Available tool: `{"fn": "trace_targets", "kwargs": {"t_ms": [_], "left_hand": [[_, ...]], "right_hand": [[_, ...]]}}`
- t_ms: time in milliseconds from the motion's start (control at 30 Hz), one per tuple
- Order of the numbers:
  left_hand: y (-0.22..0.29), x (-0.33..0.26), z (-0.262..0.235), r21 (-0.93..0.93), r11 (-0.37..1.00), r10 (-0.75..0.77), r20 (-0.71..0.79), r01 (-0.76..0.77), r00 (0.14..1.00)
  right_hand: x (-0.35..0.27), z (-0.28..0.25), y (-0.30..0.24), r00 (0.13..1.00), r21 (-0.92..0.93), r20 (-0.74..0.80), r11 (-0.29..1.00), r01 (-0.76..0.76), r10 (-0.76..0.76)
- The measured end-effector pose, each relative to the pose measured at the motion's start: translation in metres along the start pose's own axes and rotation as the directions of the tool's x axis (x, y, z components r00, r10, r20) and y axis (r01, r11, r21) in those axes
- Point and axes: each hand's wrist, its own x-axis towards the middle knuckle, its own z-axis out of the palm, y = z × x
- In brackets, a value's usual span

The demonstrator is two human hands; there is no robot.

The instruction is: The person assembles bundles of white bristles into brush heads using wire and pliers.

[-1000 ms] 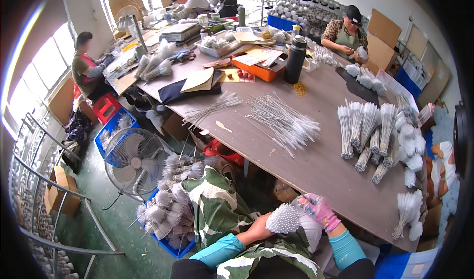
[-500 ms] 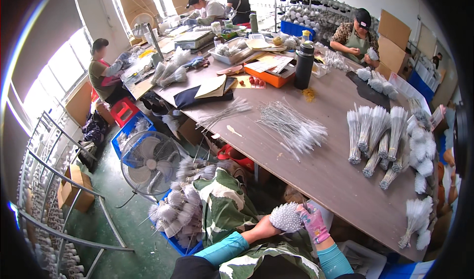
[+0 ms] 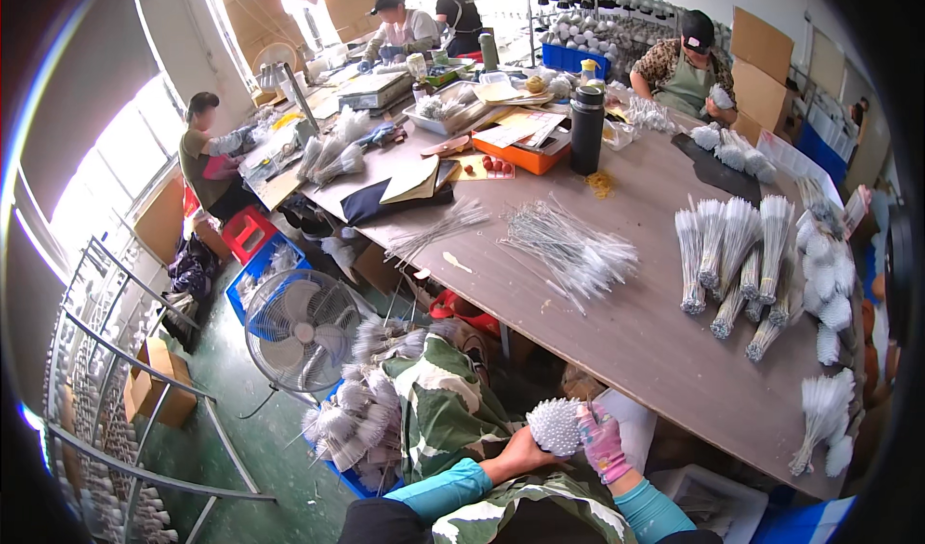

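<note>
Over my lap, my left hand [image 3: 520, 453] is closed around the underside of a bundle of white-tipped stems [image 3: 555, 426]. Its domed, knobbly head faces up. My right hand [image 3: 604, 446], in a pink patterned glove, has its fingertips pinched together against the head's right edge; whatever lies between them is too small to make out. A camouflage cloth [image 3: 448, 399] covers my legs. On the table [image 3: 617, 342] ahead lies a loose heap of white-tipped wire stems [image 3: 568, 245]. Several tied bundles [image 3: 737, 255] stand or lie to its right.
A blue crate of finished-looking bundles [image 3: 356, 419] sits left of my legs, near a floor fan [image 3: 301, 332] and a metal rack [image 3: 145, 457]. A black flask [image 3: 587, 130] and orange box [image 3: 520, 149] stand farther along the table. Several people work around it.
The view has shifted slightly. Both hands keep the bundle at nearly the same place, the right fingertips still at its edge. The person at the far right has lowered their head.
</note>
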Motion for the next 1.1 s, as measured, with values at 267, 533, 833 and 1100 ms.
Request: {"fn": "trace_targets", "kwargs": {"t_ms": [267,533,833,1100], "left_hand": [[-0.003,0.008,-0.003,0.496,0.82,0.323,0.01,-0.285,0.946],[-0.019,0.013,-0.004,-0.046,0.968,0.248,0.057,-0.246,0.967],[-0.074,0.014,0.006,0.495,0.791,0.288,0.216,-0.359,0.933],[-0.111,-0.001,0.02,-0.035,0.994,0.102,0.092,-0.099,0.991]], "right_hand": [[-0.009,0.006,-0.007,0.99,-0.14,0.006,0.981,0.137,-0.137],[-0.011,-0.005,-0.003,0.994,0.058,0.087,0.996,0.067,-0.072],[-0.011,-0.007,-0.013,0.912,-0.217,0.251,0.9,0.378,-0.323],[-0.029,-0.012,-0.015,0.958,-0.237,0.228,0.944,0.229,-0.176]]}}
